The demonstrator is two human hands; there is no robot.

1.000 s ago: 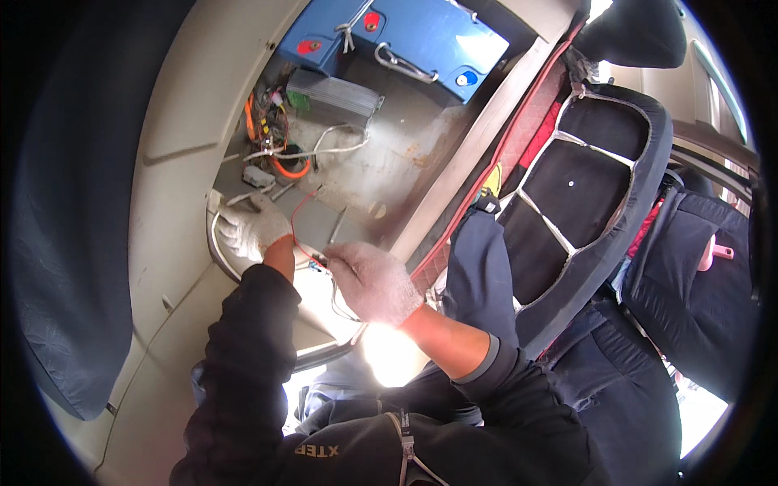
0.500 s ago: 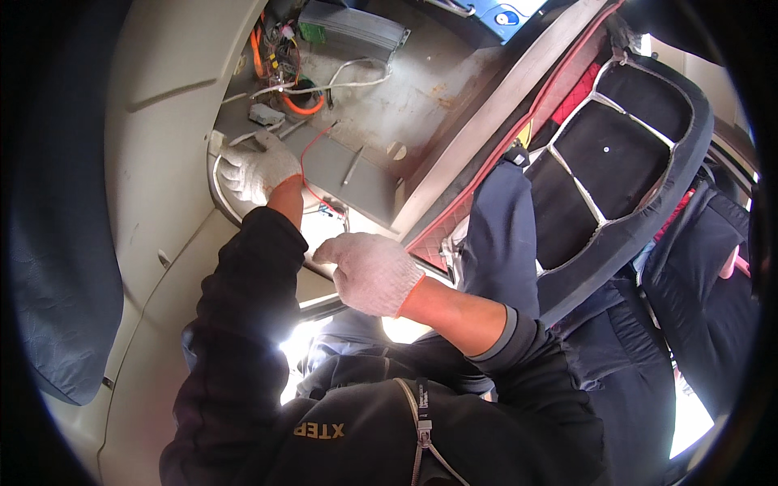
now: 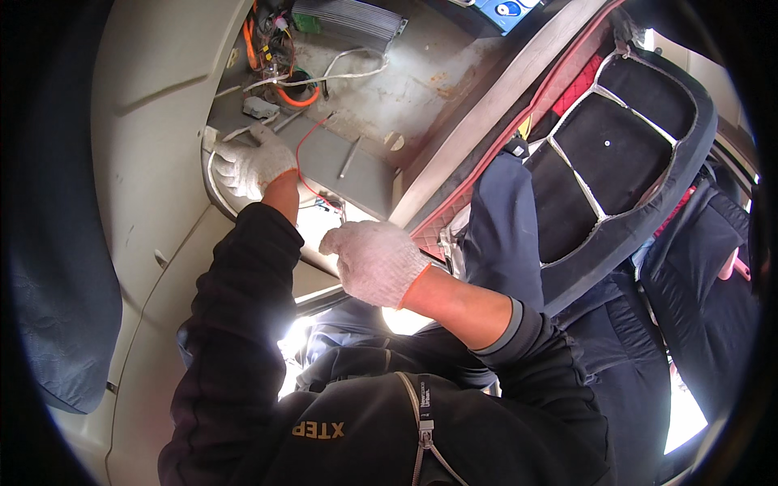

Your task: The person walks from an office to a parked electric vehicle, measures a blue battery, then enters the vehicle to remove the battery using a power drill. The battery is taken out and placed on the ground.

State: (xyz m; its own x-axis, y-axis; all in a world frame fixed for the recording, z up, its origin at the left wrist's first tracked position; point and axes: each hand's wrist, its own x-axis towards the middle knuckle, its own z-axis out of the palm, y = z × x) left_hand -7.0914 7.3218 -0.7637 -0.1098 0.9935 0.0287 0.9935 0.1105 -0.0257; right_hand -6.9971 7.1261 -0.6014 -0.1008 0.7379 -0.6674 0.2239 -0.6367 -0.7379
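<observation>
My left hand [image 3: 254, 165], in a white knit glove, rests at the edge of a beige trim panel, beside a thin white cable [image 3: 212, 172]. Its fingers are curled and the thumb points up; what they grip is hidden. My right hand [image 3: 378, 261], gloved alike, is closed with its fingers bent inward, and anything in them is out of sight. Just beyond it, a thin red wire [image 3: 300, 150] runs down to a small cluster of wire ends [image 3: 326, 204] over a brightly lit spot.
Orange and mixed wiring [image 3: 279, 61] lies in the open compartment, near a finned metal box [image 3: 348, 23] and a grey lump [image 3: 260, 108]. A blue box [image 3: 507, 12] stands at the far side. A tipped black seat cushion [image 3: 616, 146] and a person's dark-clothed leg [image 3: 504, 219] are at right.
The whole view has shifted slightly, with the compartment sliding up and left. My right hand sits a touch higher and further right; my left hand stays at the panel edge.
</observation>
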